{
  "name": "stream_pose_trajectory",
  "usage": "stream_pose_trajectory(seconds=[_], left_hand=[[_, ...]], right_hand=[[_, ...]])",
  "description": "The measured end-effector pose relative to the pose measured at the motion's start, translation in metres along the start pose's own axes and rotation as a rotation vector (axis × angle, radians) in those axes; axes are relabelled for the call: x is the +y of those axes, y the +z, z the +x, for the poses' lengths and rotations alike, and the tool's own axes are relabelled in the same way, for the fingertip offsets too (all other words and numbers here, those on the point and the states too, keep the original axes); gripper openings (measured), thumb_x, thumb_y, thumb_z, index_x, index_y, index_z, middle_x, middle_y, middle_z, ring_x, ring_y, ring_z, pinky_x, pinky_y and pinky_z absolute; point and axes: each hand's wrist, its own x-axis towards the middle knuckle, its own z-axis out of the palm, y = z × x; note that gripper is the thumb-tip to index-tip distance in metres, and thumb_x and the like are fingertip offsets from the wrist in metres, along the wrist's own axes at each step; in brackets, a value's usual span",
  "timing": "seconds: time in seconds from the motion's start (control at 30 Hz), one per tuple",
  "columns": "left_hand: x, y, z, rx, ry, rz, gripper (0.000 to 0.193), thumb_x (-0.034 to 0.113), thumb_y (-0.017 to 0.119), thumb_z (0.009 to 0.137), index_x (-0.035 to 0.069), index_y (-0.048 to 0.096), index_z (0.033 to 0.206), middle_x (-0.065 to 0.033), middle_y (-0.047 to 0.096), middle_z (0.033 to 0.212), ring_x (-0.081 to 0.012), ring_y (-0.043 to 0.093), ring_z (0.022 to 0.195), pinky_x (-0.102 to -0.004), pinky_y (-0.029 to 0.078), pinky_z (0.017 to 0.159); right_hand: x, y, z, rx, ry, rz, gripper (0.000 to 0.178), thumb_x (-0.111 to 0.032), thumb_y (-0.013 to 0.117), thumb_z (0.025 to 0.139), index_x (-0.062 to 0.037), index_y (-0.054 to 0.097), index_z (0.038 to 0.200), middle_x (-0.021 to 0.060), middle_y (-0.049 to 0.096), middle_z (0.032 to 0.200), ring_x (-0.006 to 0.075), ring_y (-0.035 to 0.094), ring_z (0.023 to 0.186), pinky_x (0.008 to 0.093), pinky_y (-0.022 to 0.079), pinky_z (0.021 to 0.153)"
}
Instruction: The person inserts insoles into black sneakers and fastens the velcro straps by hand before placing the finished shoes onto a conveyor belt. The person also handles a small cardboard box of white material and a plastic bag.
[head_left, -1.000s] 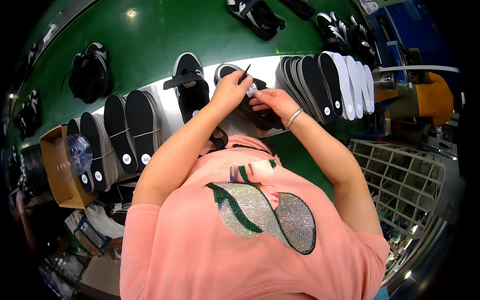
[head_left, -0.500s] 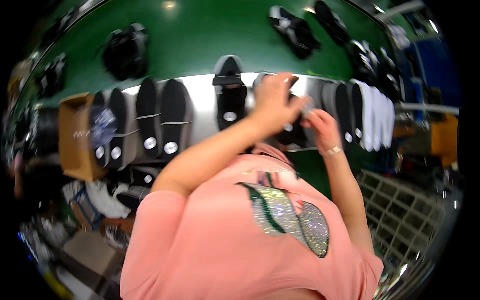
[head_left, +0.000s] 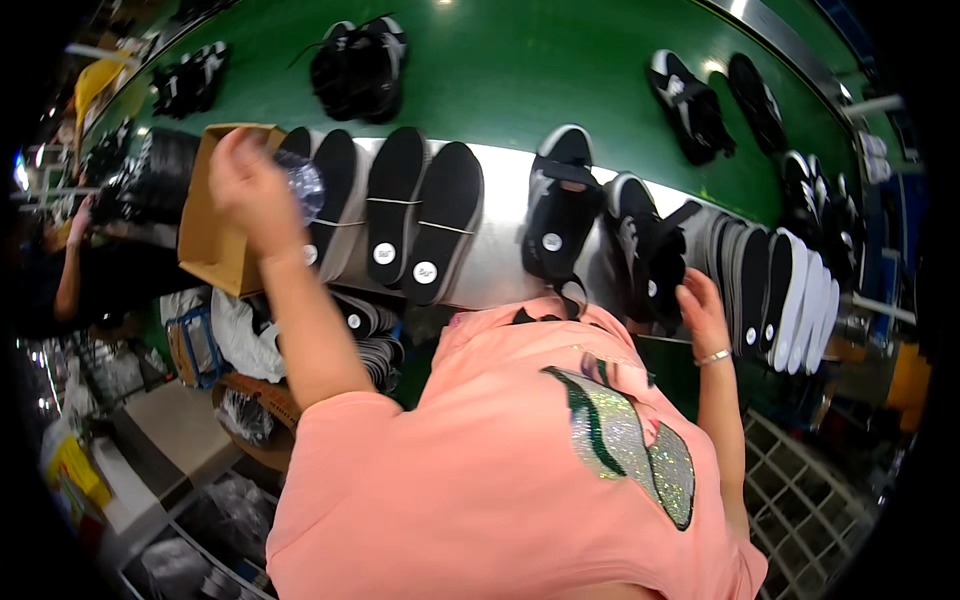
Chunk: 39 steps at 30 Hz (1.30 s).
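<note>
Left hand (head_left: 250, 195) hovering at mid-left box (head_left: 207, 240), grip unclear; right hand (head_left: 702, 305) curling loosely, looking empty; central shoes (head_left: 562, 205) showing insoles (head_left: 551, 243), stacks (head_left: 445, 215) waiting.

Head-worn fisheye view, looking down over the near pink shirt (head_left: 470, 480) toward both hands (head_left: 704, 308)

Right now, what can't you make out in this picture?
In the head view:
- Whether the left hand holds anything: motion blur smears its fingers.
- Part of the cardboard box: the left hand covers it.
- Whether the right hand touches the nearest black shoe: their meeting edge is unclear.
- Most of the co-worker: lost in shadow at left.
</note>
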Motion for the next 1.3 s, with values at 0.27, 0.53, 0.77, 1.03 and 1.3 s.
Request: stream_pose_trajectory(seconds=[0.27,0.53,0.77,1.03,1.3], left_hand=[[0.051,0.021,-0.075,-0.453,-0.067,-0.328,0.027,0.014,0.062,0.079,0.003,0.052,0.102,-0.0033,0.055,0.067,-0.0124,0.052,0.061,-0.0253,0.044,0.060],[0.157,0.091,-0.185,-1.360,0.429,0.077,0.085,0.036,0.060,0.074,0.010,0.008,0.136,-0.0180,0.059,0.069,-0.0346,0.059,0.060,-0.0430,0.047,0.051],[0.147,0.151,-0.134,-1.129,0.353,0.130,0.064,0.019,0.052,0.077,0.009,0.020,0.131,-0.0210,0.059,0.066,-0.0377,0.059,0.061,-0.0475,0.047,0.057],[0.147,0.206,-0.068,-0.660,0.272,-0.170,0.054,0.018,0.054,0.081,0.005,0.032,0.128,-0.0181,0.055,0.104,-0.0311,0.055,0.088,-0.0363,0.044,0.076],[0.104,0.182,-0.206,-0.987,0.518,-0.071,0.048,0.018,0.057,0.074,0.000,0.043,0.116,-0.0184,0.042,0.121,-0.0331,0.036,0.114,-0.0462,0.025,0.095]], right_hand=[[0.004,0.049,0.005,-0.214,0.008,0.054,0.044,-0.010,0.058,0.078,0.0032,0.042,0.116,0.0101,0.054,0.102,0.0159,0.052,0.093,0.0273,0.042,0.080],[-0.016,0.071,-0.001,-0.255,-0.284,-0.252,0.031,-0.018,0.057,0.075,0.0061,0.053,0.093,0.0149,0.055,0.066,0.0210,0.053,0.056,0.0323,0.043,0.053],[-0.046,-0.002,0.030,-0.249,-0.468,-0.407,0.035,-0.025,0.056,0.082,-0.0034,0.052,0.110,0.0139,0.052,0.099,0.0208,0.053,0.087,0.0297,0.045,0.073],[-0.069,-0.157,0.149,0.568,-0.333,-0.975,0.032,-0.022,0.057,0.073,-0.0045,0.055,0.099,0.0156,0.056,0.099,0.0328,0.053,0.095,0.0424,0.043,0.080],[-0.042,-0.270,0.224,0.558,0.101,-1.637,0.034,-0.012,0.052,0.075,-0.0124,0.049,0.109,0.0059,0.051,0.109,0.0215,0.046,0.106,0.0417,0.037,0.084]])
